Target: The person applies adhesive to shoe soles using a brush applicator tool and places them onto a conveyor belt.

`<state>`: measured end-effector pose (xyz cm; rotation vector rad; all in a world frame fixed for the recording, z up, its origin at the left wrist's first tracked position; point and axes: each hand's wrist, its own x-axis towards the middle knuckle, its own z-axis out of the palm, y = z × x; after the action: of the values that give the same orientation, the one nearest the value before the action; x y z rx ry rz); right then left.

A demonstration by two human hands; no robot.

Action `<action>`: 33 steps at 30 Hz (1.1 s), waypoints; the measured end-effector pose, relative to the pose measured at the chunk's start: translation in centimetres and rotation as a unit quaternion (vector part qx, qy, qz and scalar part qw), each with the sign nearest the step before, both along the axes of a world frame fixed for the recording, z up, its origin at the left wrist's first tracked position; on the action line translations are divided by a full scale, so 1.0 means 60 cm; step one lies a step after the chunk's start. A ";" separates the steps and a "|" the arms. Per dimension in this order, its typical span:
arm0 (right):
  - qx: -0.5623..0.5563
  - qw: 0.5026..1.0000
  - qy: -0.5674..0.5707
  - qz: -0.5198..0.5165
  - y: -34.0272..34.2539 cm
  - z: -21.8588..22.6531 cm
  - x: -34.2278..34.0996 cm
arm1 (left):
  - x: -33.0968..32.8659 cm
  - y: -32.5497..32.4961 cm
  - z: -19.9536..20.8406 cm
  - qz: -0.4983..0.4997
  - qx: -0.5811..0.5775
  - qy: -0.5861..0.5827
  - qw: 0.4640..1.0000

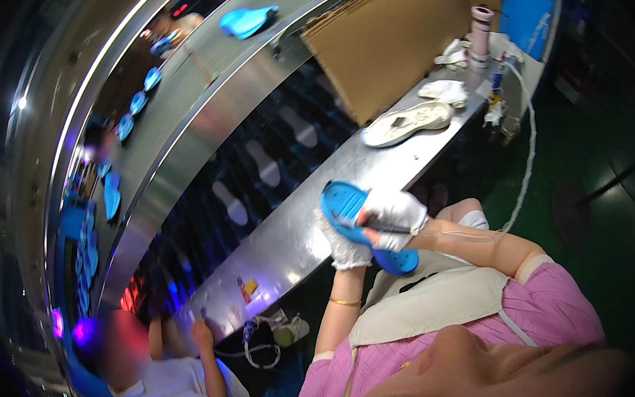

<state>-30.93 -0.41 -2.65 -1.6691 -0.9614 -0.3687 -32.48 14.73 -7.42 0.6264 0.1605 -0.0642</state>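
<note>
Blue rubber shoe sole [348,209] sat above the steel workbench [298,237] edge, gripped underneath by gloved left hand [343,245]; gloved right hand [396,218] pinched a thin dark pen-like tool [379,229] against it.

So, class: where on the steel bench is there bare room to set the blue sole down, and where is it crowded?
The steel bench is bare between the blue sole, held in both gloved hands, left hand and right hand, and the white sole. Another bare stretch runs toward the small yellow item. The far end is crowded around the pink spool and white cloths.
</note>
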 end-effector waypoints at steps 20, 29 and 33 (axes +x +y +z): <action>0.001 0.954 0.296 0.042 -0.067 -0.053 -0.028 | -0.045 0.037 -0.050 -0.147 0.182 0.044 0.971; 0.036 0.964 0.262 -0.002 -0.054 -0.025 0.007 | 0.053 0.017 -0.034 -0.006 0.073 -0.054 0.996; 0.043 0.958 0.278 0.054 -0.043 -0.010 0.006 | 0.069 0.019 -0.027 -0.009 -0.089 -0.070 0.994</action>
<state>-30.55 -3.01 -3.24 -1.5128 -0.5982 0.1342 -28.37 15.86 -9.03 0.4527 0.0134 -0.0518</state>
